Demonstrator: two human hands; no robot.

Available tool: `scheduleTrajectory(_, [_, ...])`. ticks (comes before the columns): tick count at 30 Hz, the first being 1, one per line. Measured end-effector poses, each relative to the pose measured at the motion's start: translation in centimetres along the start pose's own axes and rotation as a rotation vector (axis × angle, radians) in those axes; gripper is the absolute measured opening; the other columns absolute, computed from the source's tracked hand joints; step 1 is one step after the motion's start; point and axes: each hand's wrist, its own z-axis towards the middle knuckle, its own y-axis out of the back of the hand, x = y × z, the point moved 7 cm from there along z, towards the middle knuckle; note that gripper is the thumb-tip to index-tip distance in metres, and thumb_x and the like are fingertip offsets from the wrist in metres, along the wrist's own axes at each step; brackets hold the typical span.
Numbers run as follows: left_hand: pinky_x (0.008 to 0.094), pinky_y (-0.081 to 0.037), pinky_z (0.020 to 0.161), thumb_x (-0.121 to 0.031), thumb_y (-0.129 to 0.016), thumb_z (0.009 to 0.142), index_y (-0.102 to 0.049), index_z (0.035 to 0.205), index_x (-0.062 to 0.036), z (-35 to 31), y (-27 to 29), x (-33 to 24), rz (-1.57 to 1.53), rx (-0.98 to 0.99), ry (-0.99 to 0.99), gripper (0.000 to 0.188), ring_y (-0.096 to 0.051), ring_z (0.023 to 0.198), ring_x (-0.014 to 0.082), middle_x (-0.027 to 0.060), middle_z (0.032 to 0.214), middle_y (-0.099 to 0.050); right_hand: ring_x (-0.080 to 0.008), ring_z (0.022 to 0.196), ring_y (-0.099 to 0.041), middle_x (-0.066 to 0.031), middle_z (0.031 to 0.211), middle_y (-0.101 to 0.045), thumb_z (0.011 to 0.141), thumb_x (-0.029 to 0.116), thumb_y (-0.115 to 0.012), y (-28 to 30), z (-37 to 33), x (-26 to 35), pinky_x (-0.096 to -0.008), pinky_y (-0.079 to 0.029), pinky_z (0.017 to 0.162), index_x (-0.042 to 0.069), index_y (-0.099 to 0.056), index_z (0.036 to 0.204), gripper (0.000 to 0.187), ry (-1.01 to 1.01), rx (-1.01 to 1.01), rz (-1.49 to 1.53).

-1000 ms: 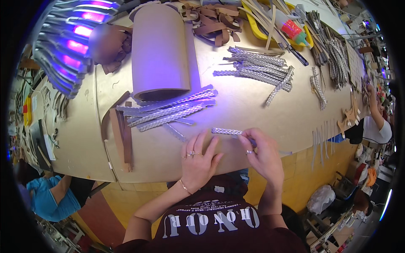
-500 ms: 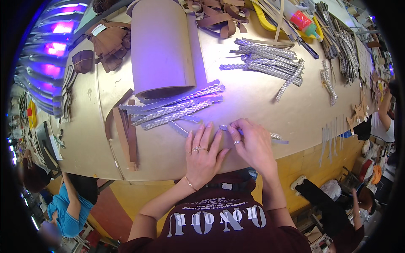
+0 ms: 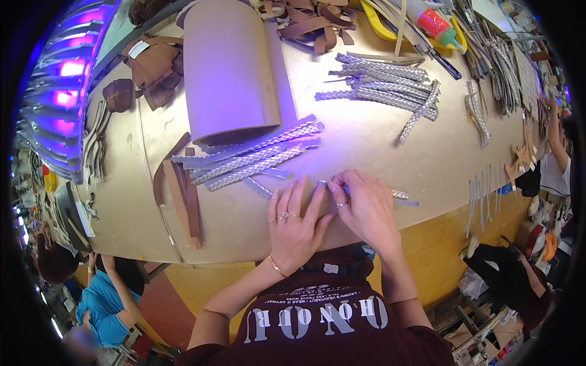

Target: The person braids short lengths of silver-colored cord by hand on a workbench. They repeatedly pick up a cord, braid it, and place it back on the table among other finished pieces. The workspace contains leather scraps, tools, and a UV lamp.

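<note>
My left hand lies palm down at the table's near side, its fingers stretched out and apart. Beside it, my right hand is closed in a pinch over a thin silvery braided strap. One end of this braided strap sticks out past the right hand's far side, next to a flat grey strip. The middle of the strap is hidden under the fingers. Beyond my left fingertips lies a bundle of silver-grey braided straps, in front of a large brown tube.
A second pile of braided straps lies farther right. Brown flat strips rest at left, with brown strip bundles behind. A yellow tray holds a red-labelled bottle. Co-workers sit at both sides.
My hands stay in nearly the same place, the right fingers shifting slightly over the strap. The view has tilted a little. The co-worker in blue at left has moved an arm.
</note>
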Motion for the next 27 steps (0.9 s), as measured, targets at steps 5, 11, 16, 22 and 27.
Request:
scheduleTrajectory(5, [0.0491,-0.031,0.109,-0.033,-0.07,0.086,-0.058,0.135,-0.0076,0.7,-0.3,-0.4,0.13,0.026,-0.042,0.057,-0.048,0.127,0.0325,0.017,0.144,-0.049,-0.0322,0.074,-0.065,-0.0107,0.08,-0.069,0.094,0.023,-0.064,-0.2,-0.1,-0.2,-0.0442,-0.046,0.07,0.008,-0.068,0.09,0.017,-0.009,-0.017,-0.035])
scheduleTrajectory(11, [0.0478,-0.032,0.109,-0.036,-0.066,0.09,-0.056,0.138,-0.0073,0.4,-0.8,-0.7,0.222,0.046,-0.048,0.057,-0.046,0.129,0.0339,0.0176,0.145,-0.048,-0.0264,0.072,-0.066,-0.0084,0.078,-0.069,0.093,0.025,-0.067,1.5,-0.8,-2.4,-0.0395,-0.042,0.073,0.009,-0.068,0.089,0.017,-0.111,-0.007,-0.036])
scheduleTrajectory(16, [0.0464,-0.032,0.11,-0.037,-0.063,0.092,-0.056,0.138,-0.007,0.3,-1.1,-0.9,0.291,0.05,-0.067,0.056,-0.047,0.131,0.0333,0.0173,0.145,-0.048,-0.0259,0.07,-0.063,-0.0065,0.077,-0.067,0.093,0.025,-0.067,1.9,-1.3,-3.0,-0.0385,-0.038,0.074,0.01,-0.068,0.089,0.016,-0.121,0.014,-0.01])
scheduleTrajectory(22, [0.047,-0.033,0.109,-0.04,-0.062,0.092,-0.057,0.137,-0.0076,0.4,-0.9,-1.0,0.346,0.039,-0.099,0.056,-0.049,0.131,0.0309,0.0165,0.144,-0.05,-0.0262,0.076,-0.063,-0.0055,0.08,-0.067,0.093,0.024,-0.065,1.7,-1.5,-2.7,-0.0405,-0.037,0.074,0.01,-0.067,0.089,0.015,-0.062,-0.033,-0.025])
scheduleTrajectory(27, [0.0471,-0.031,0.111,-0.041,-0.062,0.092,-0.057,0.137,-0.0075,0.4,-0.9,-1.1,0.375,0.044,-0.107,0.056,-0.049,0.131,0.0305,0.0163,0.144,-0.051,-0.0263,0.078,-0.063,-0.0045,0.081,-0.067,0.093,0.024,-0.065,1.7,-1.7,-2.7,-0.0408,-0.037,0.076,0.009,-0.066,0.088,0.015,-0.04,-0.09,0.006])
